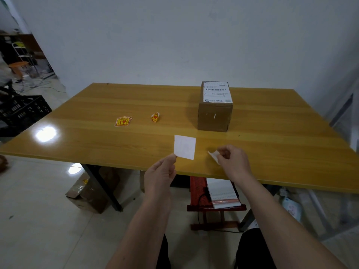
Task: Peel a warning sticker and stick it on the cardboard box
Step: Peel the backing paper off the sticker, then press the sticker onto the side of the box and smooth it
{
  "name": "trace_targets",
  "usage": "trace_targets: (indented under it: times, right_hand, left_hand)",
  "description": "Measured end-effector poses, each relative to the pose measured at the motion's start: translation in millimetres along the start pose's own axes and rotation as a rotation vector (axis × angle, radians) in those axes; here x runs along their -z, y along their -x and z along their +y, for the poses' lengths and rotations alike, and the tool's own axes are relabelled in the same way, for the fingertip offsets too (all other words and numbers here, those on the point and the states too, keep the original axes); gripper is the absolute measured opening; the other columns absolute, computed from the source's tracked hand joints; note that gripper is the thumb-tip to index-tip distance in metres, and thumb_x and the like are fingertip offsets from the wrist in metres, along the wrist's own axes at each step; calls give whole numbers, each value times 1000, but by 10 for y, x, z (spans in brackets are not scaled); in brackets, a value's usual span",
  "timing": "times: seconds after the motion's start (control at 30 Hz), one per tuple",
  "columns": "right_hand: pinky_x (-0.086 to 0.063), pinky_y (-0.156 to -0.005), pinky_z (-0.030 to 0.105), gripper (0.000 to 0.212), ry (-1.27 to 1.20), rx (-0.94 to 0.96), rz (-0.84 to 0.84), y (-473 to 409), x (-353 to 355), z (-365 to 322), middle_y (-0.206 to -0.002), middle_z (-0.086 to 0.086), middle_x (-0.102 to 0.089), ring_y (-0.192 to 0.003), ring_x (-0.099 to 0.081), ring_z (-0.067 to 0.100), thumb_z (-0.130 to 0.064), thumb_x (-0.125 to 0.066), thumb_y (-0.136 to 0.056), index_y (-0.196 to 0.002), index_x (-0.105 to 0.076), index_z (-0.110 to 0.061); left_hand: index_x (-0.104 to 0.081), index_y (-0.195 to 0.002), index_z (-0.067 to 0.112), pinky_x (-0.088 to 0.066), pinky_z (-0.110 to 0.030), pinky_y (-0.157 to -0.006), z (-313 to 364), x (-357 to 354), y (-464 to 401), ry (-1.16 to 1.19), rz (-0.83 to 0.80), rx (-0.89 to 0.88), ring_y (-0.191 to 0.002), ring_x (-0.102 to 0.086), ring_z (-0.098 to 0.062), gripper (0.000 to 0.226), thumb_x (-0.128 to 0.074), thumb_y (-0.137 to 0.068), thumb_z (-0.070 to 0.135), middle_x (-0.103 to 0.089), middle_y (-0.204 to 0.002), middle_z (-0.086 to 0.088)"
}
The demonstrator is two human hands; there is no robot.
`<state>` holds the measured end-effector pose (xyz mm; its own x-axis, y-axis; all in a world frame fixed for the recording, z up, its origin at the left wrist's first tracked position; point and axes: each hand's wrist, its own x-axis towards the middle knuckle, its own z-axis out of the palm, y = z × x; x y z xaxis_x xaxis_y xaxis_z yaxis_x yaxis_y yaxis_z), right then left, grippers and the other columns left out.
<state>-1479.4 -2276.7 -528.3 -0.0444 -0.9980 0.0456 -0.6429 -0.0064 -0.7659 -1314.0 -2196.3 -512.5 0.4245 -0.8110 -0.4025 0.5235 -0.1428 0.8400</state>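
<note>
Left hand (161, 171) pinched the lower-left corner of a white square sheet (185, 147) between thumb and fingers; the sheet stood upright, its blank side toward the camera. Could not tell from this side whether it was the sticker or its backing. Right hand (232, 159) was closed in a pinch on a smaller white strip (213, 156), seen nearly edge-on just above the tabletop (97, 105). The two pieces were apart, so the peel looked done or nearly so.

Cardboard box (214, 117) stood on the tabletop, ahead of the hands and slightly right, well apart from both. Its near brown side faced the person; a shipping label (217, 92) covered most of the top. Right hand was the nearer to it.

Spare warning stickers (123, 121) lay far left, a crumpled one (155, 117) beside them.

Judgement: next move is a forward reach, up and slightly right, toward the box's near face.
</note>
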Motion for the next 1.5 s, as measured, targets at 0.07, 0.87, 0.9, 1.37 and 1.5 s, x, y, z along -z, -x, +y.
trace_targets:
  times: [0.07,0.87,0.9,1.37,1.5]
  right_hand:
    - [-50,-78,30,22,-87,19,0,39,34,-65,-103,6,-65,-90,-57,16,-10,-58,-90,-111,-65,-10]
    - [-49,-81,32,7,-848,116,-395,433,215,-625,-91,19,-64,-84,-58,24,-8,-61,-86,-82,-67,-6]
    - [-50,-80,32,8,-848,114,-373,439,211,-641,-91,19,-66,-84,-59,23,-9,-62,-86,-81,-67,-6]
    - [-47,-67,15,21,-506,208,-181,497,252,-722,-74,0,-62,-69,-56,4,-14,-59,-90,-71,-61,-21]
    - [-40,-62,16,21,-244,373,-73,519,213,-745,-76,-4,-55,-68,-51,7,-15,-59,-89,-70,-55,-24]
  left_hand:
    - [-68,-92,8,-50,-30,-90,-1,1,3,12,-74,36,-89,-59,-16,14,-70,-81,16,-62,-86,-4]
    - [-71,-84,15,-57,-31,-74,-18,21,92,273,-650,456,-71,-66,-12,40,-90,-49,17,-66,-77,0]
    - [-71,-83,15,-57,-30,-73,-20,19,96,304,-627,480,-69,-66,-12,38,-90,-50,16,-66,-76,0]
    - [-72,-85,22,-45,-25,-75,528,-65,271,-452,-127,-467,-80,-60,5,11,-63,-86,26,-68,-84,10]
    - [-73,-98,28,-48,-42,-90,686,-115,217,-913,-186,-947,-100,-61,-14,19,-70,-79,29,-69,-102,4]
